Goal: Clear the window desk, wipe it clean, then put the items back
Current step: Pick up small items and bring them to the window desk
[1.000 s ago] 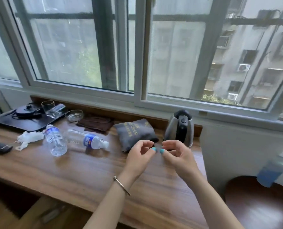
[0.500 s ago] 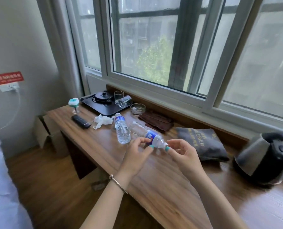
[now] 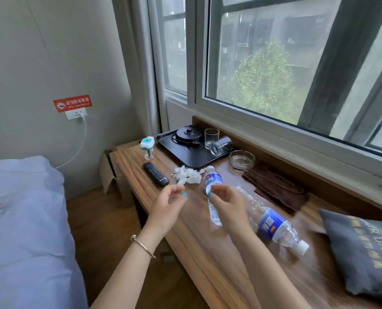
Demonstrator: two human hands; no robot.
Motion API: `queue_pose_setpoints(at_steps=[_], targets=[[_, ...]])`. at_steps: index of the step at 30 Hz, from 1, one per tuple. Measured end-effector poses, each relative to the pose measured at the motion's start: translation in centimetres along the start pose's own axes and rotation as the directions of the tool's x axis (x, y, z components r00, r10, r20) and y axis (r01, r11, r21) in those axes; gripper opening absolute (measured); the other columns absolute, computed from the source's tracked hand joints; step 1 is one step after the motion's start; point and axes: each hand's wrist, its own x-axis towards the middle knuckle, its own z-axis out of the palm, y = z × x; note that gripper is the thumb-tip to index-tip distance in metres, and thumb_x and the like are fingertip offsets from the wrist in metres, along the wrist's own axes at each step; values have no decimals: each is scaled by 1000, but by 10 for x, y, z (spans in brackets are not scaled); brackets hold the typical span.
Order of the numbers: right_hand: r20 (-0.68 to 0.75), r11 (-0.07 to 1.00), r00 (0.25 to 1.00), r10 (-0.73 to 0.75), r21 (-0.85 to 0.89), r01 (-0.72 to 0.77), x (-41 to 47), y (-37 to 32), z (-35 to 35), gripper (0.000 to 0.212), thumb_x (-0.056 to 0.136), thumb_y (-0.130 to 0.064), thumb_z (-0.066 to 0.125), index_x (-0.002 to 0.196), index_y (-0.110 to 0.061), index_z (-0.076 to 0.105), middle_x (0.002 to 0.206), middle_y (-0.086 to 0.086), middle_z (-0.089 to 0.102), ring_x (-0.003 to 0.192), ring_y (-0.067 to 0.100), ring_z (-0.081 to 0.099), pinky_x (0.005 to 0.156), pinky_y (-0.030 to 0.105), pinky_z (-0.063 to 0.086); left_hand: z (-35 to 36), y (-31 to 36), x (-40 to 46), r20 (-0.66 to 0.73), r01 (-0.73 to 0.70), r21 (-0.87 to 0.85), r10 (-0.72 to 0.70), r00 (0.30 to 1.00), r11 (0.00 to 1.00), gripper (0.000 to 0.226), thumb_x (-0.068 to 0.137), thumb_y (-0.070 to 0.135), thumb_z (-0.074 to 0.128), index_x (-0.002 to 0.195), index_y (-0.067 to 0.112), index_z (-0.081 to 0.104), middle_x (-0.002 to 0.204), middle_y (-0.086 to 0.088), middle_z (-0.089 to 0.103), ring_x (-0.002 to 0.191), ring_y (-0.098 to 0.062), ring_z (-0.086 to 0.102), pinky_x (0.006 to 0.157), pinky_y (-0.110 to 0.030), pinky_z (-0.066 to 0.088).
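The wooden window desk [image 3: 210, 259] carries two plastic water bottles lying on their sides, one [image 3: 212, 179] behind my right hand and one [image 3: 276, 227] to its right. A crumpled white tissue [image 3: 188, 175], a black remote [image 3: 156, 174], a glass ashtray [image 3: 241, 161], a brown cloth [image 3: 277, 191] and a grey hair-drier bag [image 3: 364, 248] also lie there. My left hand [image 3: 167, 207] and my right hand [image 3: 228, 205] hover above the desk with loosely curled fingers, holding nothing.
A black tray [image 3: 194, 158] at the far end holds a kettle base [image 3: 186, 135] and two glasses, one upright [image 3: 211, 136], one tipped [image 3: 221, 144]. A small teal-white device [image 3: 147, 145] stands beside it. A bed [image 3: 22, 219] lies left, a cardboard box [image 3: 107, 168] by the desk.
My view has swung left along the desk, so the kettle is out of sight and the bed and wall appear. My hands have drawn slightly apart.
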Motion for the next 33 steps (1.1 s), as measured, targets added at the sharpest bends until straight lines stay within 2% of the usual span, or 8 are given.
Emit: queue_pose_setpoints(at_steps=[3,6,11,13,17,21,25,33], targets=[[47,998,997,63,9,-64,35,16,34,28,91,-6,64,118,-10,63,114,1,66,108,15,61,92,27,49,-13,-13,44,-25,23,29,-23,999,999,18,92,28,60,109,32,59,111,17,59,106,6,51,74,-11,37],[89,993,989,117,17,-119,61,33,57,41,93,-11,63,133,-14,54,129,-7,57,118,8,54,99,27,43,-19,-31,81,20,55,52,-56,998,997,21,92,29,60,110,38,56,119,19,55,106,13,47,76,-10,36],[92,992,988,127,-7,-126,91,50,85,51,90,-7,66,137,-17,49,125,-15,54,120,4,50,104,26,42,-23,-58,122,79,17,145,-29,996,989,28,91,27,58,105,51,52,125,23,48,113,7,44,86,-11,32],[103,992,987,127,-40,-123,94,55,91,47,90,-6,65,130,-27,49,119,-21,53,112,-3,52,96,19,44,-26,-67,133,103,-46,258,20,995,965,30,91,26,58,110,48,52,121,26,47,118,2,43,92,-12,32],[78,969,993,90,-238,-69,97,67,103,57,91,-11,65,143,-20,44,142,-4,48,124,11,49,109,37,40,-33,-80,165,208,-192,447,107,972,874,39,91,24,57,130,30,51,127,21,44,126,-2,37,106,-23,30],[22,934,999,23,-358,-14,107,76,117,60,91,-11,65,146,-16,40,150,-2,38,141,10,33,117,28,27,-40,-86,201,337,-351,539,186,923,766,42,89,28,58,131,29,51,132,18,50,127,-3,40,110,-31,32],[-98,909,995,21,-412,-60,131,82,137,66,90,-15,69,147,-7,36,150,5,37,143,18,31,117,25,23,-46,-96,239,431,-377,521,144,891,766,46,87,39,58,132,36,50,135,21,50,127,-2,41,109,-32,35],[-260,852,965,44,-495,-172,169,85,163,72,92,-22,67,152,-13,29,156,2,34,146,14,26,120,35,23,-54,-112,300,707,-542,346,167,688,766,47,88,34,61,134,34,49,141,19,44,133,0,37,113,-24,28]])
